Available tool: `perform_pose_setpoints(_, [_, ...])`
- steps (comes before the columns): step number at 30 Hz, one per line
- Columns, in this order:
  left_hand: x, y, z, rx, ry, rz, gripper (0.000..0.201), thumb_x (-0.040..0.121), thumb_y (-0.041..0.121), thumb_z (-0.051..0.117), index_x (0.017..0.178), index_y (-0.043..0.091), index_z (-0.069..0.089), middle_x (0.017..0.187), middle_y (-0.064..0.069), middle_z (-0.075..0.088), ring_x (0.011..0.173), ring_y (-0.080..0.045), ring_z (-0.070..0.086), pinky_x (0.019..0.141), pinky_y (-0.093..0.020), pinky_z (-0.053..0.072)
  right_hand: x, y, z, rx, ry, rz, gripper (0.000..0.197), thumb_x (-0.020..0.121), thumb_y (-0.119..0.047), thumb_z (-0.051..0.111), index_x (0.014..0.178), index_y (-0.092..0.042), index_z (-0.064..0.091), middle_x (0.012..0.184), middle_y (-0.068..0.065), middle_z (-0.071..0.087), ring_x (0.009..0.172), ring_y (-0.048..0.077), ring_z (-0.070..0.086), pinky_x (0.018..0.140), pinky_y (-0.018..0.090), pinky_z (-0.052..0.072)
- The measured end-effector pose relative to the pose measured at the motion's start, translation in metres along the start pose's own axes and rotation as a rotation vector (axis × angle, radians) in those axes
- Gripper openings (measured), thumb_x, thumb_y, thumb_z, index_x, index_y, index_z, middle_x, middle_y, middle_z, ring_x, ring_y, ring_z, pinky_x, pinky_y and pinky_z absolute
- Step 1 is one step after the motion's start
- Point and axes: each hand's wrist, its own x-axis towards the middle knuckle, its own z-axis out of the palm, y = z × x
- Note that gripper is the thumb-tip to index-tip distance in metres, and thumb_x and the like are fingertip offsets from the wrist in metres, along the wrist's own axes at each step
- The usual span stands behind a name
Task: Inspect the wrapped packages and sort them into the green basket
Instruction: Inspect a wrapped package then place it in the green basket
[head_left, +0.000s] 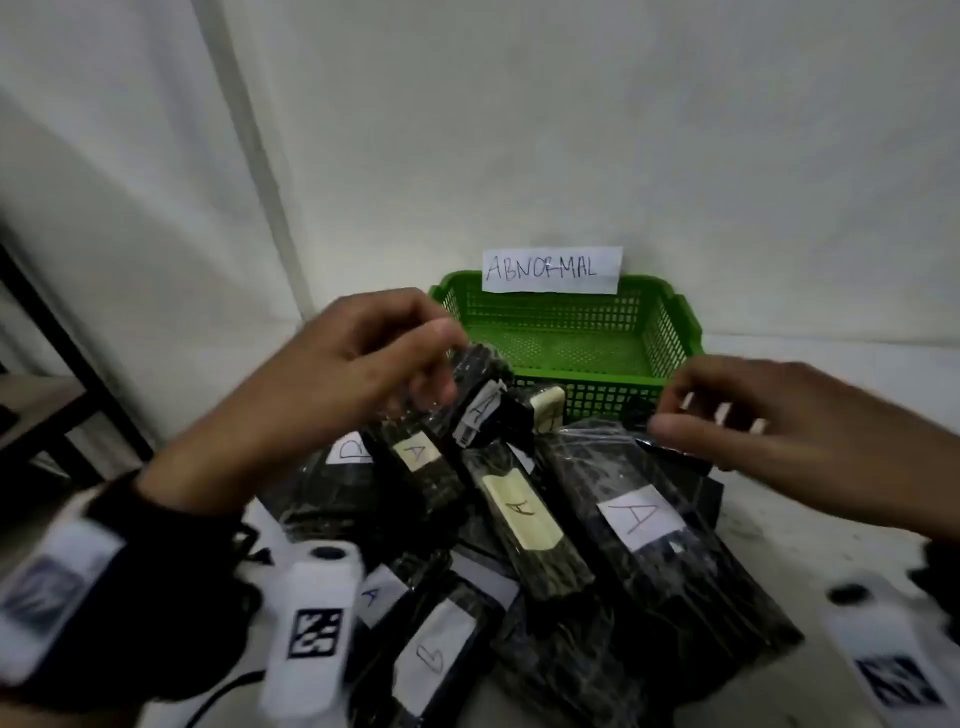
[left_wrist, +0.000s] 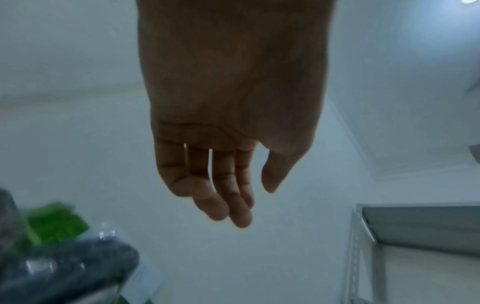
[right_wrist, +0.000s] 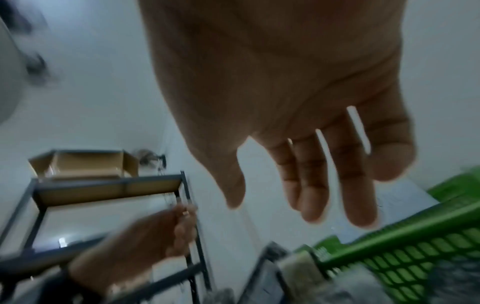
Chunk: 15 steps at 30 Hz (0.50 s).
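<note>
A pile of black packages (head_left: 545, 525) wrapped in clear film lies on the white table, each with a paper label lettered A, B or D. One upright package (head_left: 480, 395) with an A label leans at the pile's far end. My left hand (head_left: 363, 364) hovers just left of that package's top; the left wrist view shows the left hand (left_wrist: 228, 185) with relaxed fingers holding nothing. My right hand (head_left: 753, 415) hangs spread over the pile's right far corner, and the right hand (right_wrist: 311, 164) is empty. The green basket (head_left: 602, 397) behind the pile holds nothing.
A paper sign reading ABNORMAL (head_left: 551, 269) is stuck on the wall above the basket's back rim. A dark metal shelf rack (head_left: 52, 364) stands to the left, with a cardboard box (right_wrist: 85, 164) on top. The white wall is close behind the basket.
</note>
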Motion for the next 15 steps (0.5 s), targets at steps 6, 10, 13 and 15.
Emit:
perform_pose_setpoints(6, [0.046,-0.003,0.064,-0.117,-0.042,-0.035,0.019,0.101,0.024,0.054,0.093,0.013,0.066,0.073,0.001,0.068,0.061,-0.008,0.059,0.053,-0.016,0.044,0.029,0.029,0.035,-0.2,-0.395,0.162,0.074,0.068,-0.091,0.043,0.107,-0.03,0.056,0.102,-0.008,0.067,0.091,0.011,0.064,0.086,0.034,0.053])
perform_pose_setpoints(10, [0.064,-0.004,0.081,-0.18,-0.039,-0.057,0.017,0.099,0.025,0.056,0.091,0.014,0.065,0.076,0.002,0.069,0.066,-0.01,0.06,0.055,-0.019,0.045,0.025,0.046,0.033,0.064,-0.348,0.176,0.059,0.067,-0.081,0.066,0.101,-0.033,0.059,0.095,-0.011,0.068,0.084,0.008,0.064,0.079,0.028,0.052])
perform_pose_setpoints(13, [0.074,-0.001,0.085,-0.164,0.021,-0.082,0.023,0.091,0.041,0.063,0.099,0.019,0.065,0.089,0.007,0.07,0.081,-0.005,0.064,0.065,-0.023,0.048,0.02,0.045,0.012,0.43,-0.195,0.148,0.056,0.07,-0.064,0.075,0.114,-0.031,0.067,0.106,-0.004,0.075,0.095,0.015,0.073,0.087,0.039,0.059])
perform_pose_setpoints(15, [0.077,0.003,0.08,-0.199,0.101,-0.08,0.045,0.079,0.058,0.07,0.11,0.027,0.062,0.103,0.01,0.07,0.094,0.0,0.066,0.07,-0.025,0.051,0.024,0.034,-0.01,0.575,-0.052,0.058,0.049,0.071,-0.054,0.07,0.113,-0.029,0.07,0.103,-0.006,0.077,0.089,0.013,0.075,0.076,0.033,0.061])
